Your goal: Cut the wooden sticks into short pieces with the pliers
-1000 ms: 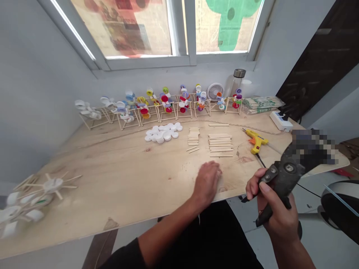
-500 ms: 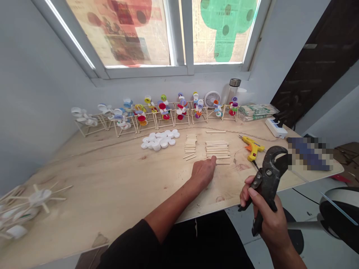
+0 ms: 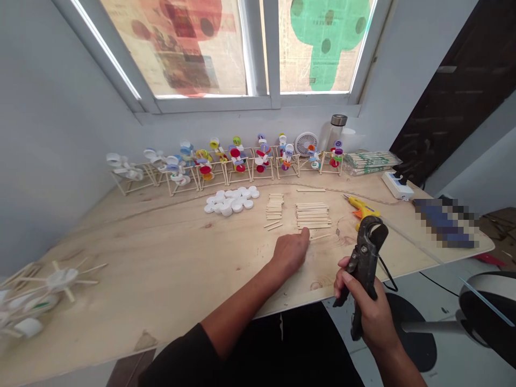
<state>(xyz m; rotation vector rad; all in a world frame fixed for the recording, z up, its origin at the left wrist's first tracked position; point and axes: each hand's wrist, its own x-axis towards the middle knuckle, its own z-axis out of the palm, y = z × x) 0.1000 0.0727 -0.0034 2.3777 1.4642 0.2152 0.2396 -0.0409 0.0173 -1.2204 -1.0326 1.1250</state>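
Note:
My left hand (image 3: 292,249) reaches across the wooden table (image 3: 161,263), its fingers curled and its fingertip touching a loose stick (image 3: 320,236) just below the pile of long wooden sticks (image 3: 313,214). My right hand (image 3: 368,303) is wrapped round the handles of black cutting pliers (image 3: 364,257), held upright over the table's front edge, jaws up. A smaller pile of short sticks (image 3: 274,207) lies left of the long ones.
White bottle caps (image 3: 230,199) lie in a heap. A row of stick-and-cap models (image 3: 226,158) lines the back wall, with a small fan (image 3: 305,143) and a bottle (image 3: 334,130). A yellow glue gun (image 3: 362,208), stick packs (image 3: 371,160) and a power strip (image 3: 397,186) are right. Another model (image 3: 44,287) sits at far left.
My left hand has moved forward from the table's front edge up to the long sticks. My right hand has brought the pliers leftward and closer to the table.

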